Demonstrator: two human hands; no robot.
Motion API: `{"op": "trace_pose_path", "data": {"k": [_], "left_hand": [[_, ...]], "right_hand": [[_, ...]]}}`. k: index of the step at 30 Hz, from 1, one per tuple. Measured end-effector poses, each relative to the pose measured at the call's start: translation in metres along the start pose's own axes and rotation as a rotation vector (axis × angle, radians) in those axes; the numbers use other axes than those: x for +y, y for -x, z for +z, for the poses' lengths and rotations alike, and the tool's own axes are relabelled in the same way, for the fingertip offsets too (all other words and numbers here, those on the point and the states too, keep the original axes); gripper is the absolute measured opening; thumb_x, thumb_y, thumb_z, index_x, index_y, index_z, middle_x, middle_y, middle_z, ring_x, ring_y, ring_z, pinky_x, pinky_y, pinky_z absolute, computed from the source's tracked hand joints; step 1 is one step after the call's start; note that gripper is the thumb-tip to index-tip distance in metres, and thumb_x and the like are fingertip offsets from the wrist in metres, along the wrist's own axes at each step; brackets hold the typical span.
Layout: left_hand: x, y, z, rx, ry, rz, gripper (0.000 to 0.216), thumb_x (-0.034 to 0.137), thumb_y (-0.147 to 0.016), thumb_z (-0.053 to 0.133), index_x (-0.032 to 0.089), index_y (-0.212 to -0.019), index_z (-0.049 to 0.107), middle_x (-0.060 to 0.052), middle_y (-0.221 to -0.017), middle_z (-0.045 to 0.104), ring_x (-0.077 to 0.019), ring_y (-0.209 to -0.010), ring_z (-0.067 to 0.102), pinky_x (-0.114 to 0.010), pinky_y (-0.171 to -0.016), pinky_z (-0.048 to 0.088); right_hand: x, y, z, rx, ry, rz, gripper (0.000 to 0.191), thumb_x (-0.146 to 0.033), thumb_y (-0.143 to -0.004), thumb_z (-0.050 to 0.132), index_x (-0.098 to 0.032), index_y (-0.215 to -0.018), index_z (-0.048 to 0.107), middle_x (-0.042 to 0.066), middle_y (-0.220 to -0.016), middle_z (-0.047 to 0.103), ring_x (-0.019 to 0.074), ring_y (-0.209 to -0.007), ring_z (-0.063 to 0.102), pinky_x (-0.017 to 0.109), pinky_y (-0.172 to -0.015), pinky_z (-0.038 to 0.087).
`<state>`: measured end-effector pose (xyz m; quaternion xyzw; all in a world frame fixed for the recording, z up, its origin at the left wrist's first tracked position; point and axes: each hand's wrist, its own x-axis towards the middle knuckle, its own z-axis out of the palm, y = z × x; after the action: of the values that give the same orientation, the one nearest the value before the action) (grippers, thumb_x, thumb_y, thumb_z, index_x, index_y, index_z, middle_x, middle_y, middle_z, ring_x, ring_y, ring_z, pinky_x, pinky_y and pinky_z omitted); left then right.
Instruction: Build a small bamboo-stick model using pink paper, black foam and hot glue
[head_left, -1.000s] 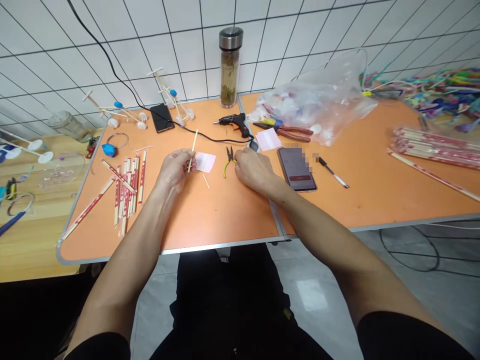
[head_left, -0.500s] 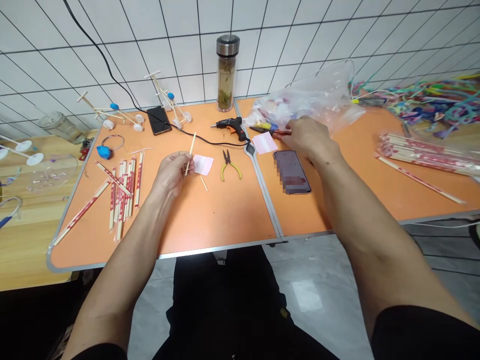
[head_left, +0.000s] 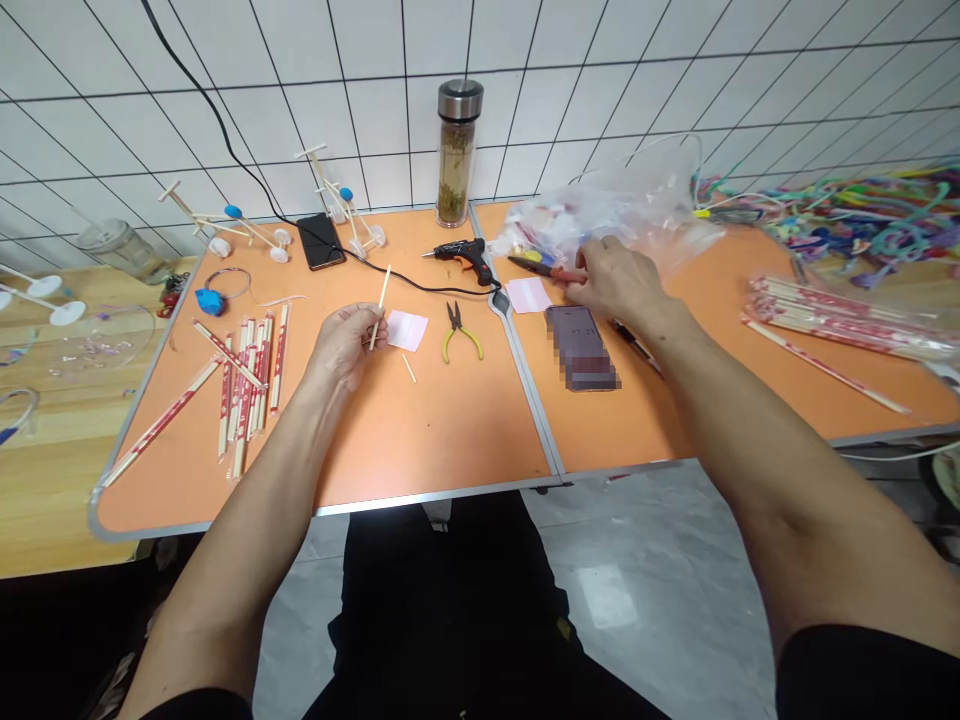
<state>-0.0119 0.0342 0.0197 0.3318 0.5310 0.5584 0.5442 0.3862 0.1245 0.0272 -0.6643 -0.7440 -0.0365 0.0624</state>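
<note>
My left hand (head_left: 343, 345) is closed on a thin wooden stick (head_left: 381, 300) that points up and away over the orange table (head_left: 420, 430). Just right of it lie a small white paper (head_left: 407, 330), a short stick piece (head_left: 409, 368) and yellow-handled pliers (head_left: 459, 335). My right hand (head_left: 616, 282) reaches to the red-handled pliers (head_left: 541, 268) beside the clear plastic bag (head_left: 622, 215), fingers curled over the handles. A phone (head_left: 582, 346) lies just in front of that hand, with a pen (head_left: 634, 345) next to it.
Several wrapped chopsticks (head_left: 244, 385) lie at left and more (head_left: 832, 320) at right. A glue gun (head_left: 463, 257), a black phone (head_left: 321, 241), a glass bottle (head_left: 456, 155) and stick models (head_left: 225, 228) stand at the back. Coloured tubing (head_left: 847, 205) is piled far right.
My right hand left the yellow-handled pliers, swung right to the plastic bag and now rests on the red-handled pliers. My left hand has kept the stick in place.
</note>
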Motion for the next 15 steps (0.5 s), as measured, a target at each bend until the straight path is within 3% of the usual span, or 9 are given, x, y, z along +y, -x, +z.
{"op": "trace_pose_path", "data": {"k": [3,8,15], "left_hand": [[-0.001,0.000,0.000,-0.002,0.014,0.004,0.012,0.022,-0.069,0.080,0.016,-0.072,0.070,0.000,-0.066,0.065,-0.0088,-0.057,0.058,-0.019,-0.057,0.049],[-0.003,0.001,-0.001,-0.008,0.017,0.007,0.012,0.023,-0.068,0.079,0.016,-0.073,0.071,0.000,-0.066,0.065,-0.0085,-0.057,0.058,-0.019,-0.056,0.049],[-0.003,0.000,-0.002,-0.023,0.007,0.018,0.016,0.026,-0.067,0.082,0.016,-0.071,0.070,0.000,-0.066,0.065,-0.0088,-0.057,0.059,-0.020,-0.058,0.051]], "right_hand": [[-0.005,0.010,0.000,0.054,-0.026,-0.021,0.020,-0.035,-0.113,0.062,-0.019,-0.125,0.066,0.021,-0.127,0.071,0.0255,-0.095,0.055,0.039,-0.082,0.034],[-0.012,0.018,-0.010,0.102,0.027,-0.003,0.035,-0.043,-0.117,0.061,-0.015,-0.137,0.069,0.027,-0.136,0.073,0.0269,-0.093,0.061,0.041,-0.075,0.025],[-0.025,0.028,-0.059,0.293,-0.007,0.118,0.039,-0.034,-0.120,0.047,-0.018,-0.137,0.079,0.026,-0.135,0.075,0.0326,-0.110,0.068,0.044,-0.078,0.031]]}}
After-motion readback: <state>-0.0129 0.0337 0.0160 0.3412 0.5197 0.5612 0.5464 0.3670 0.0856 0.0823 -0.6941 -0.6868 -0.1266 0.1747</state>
